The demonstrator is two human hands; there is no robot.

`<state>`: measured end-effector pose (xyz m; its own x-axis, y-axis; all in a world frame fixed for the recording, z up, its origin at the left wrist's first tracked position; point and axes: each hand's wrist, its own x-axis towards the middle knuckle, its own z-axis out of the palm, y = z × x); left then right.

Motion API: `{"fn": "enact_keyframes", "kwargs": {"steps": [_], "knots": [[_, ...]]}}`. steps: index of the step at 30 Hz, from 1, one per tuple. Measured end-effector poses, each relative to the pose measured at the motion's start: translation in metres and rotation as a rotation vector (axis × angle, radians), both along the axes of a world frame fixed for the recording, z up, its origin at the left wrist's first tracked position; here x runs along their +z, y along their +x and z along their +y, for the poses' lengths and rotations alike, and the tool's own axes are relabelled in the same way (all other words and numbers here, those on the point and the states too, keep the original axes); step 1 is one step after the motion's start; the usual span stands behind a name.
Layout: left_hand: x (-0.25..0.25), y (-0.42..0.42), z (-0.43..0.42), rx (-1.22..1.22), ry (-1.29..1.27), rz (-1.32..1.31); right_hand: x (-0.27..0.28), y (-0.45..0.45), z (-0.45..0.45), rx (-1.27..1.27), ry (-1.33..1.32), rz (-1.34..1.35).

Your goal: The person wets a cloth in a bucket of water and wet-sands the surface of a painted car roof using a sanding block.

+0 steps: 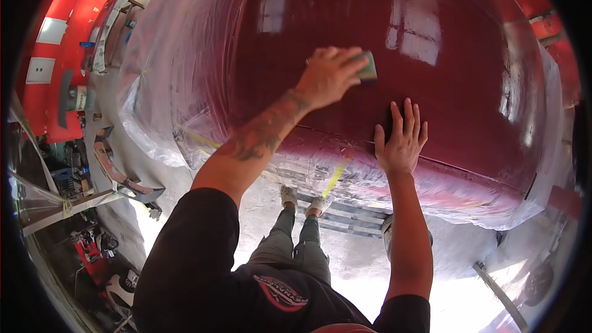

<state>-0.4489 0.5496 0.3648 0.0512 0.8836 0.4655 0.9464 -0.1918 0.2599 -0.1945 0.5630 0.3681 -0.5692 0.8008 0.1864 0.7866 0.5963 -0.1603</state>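
Note:
My left hand [330, 77] is closed around a green sanding pad [368, 66], its fingers curled over the pad against the panel. Below that pad spreads the dark red car hood [320, 18], glossy, with window reflections in it. Closer to me, my right hand [402, 142] lies flat near the hood's front edge, fingers spread and holding nothing. Part of the pad is hidden under my left fingers.
Clear plastic sheeting [179, 55] wraps the car around the hood. Yellow tape [335, 179] hangs at the front. Dark slats [351, 219] lie on the floor near my feet. A loose bumper piece [120, 176] and a wooden beam [68, 211] are at the left.

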Motion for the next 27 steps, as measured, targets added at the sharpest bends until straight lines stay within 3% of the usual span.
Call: {"fn": "enact_keyframes", "kwargs": {"steps": [2, 6, 7, 10, 12, 14, 16, 20, 22, 24, 26, 27], "knots": [[-0.001, -0.062, 0.039, 0.223, 0.014, -0.023, 0.001, -0.001, 0.001, -0.007, -0.004, 0.018], [-0.002, -0.028, 0.021, 0.456, 0.051, -0.138, 0.001, -0.001, 0.000, 0.004, 0.004, 0.020], [-0.004, -0.003, -0.001, 0.433, 0.039, -0.124, 0.001, -0.002, 0.001, 0.000, 0.003, 0.015], [-0.017, 0.050, -0.079, 0.066, -0.077, -0.090, -0.002, -0.001, 0.002, 0.005, 0.014, 0.013], [-0.007, 0.014, -0.087, 0.092, -0.076, -0.006, -0.002, -0.001, 0.000, 0.007, 0.021, 0.008], [-0.011, -0.059, -0.070, 0.359, -0.078, -0.065, -0.001, -0.001, 0.001, 0.008, 0.026, 0.004], [-0.012, -0.091, -0.058, 0.435, -0.036, -0.101, -0.002, -0.002, 0.003, 0.014, 0.041, 0.005], [-0.018, -0.025, -0.077, 0.602, -0.012, -0.112, -0.002, -0.002, 0.001, 0.014, 0.052, -0.006], [-0.019, -0.003, -0.108, 0.351, -0.039, -0.074, -0.001, -0.002, 0.003, 0.026, 0.057, -0.007], [-0.017, -0.032, -0.116, 0.292, -0.045, -0.100, -0.003, -0.002, 0.001, 0.030, 0.045, -0.006], [-0.019, -0.087, -0.098, 0.554, -0.082, -0.088, -0.003, -0.002, 0.002, 0.024, 0.066, -0.011], [-0.018, -0.100, -0.089, 0.569, -0.039, -0.104, -0.004, -0.002, 0.002, 0.025, 0.075, -0.015]]}}
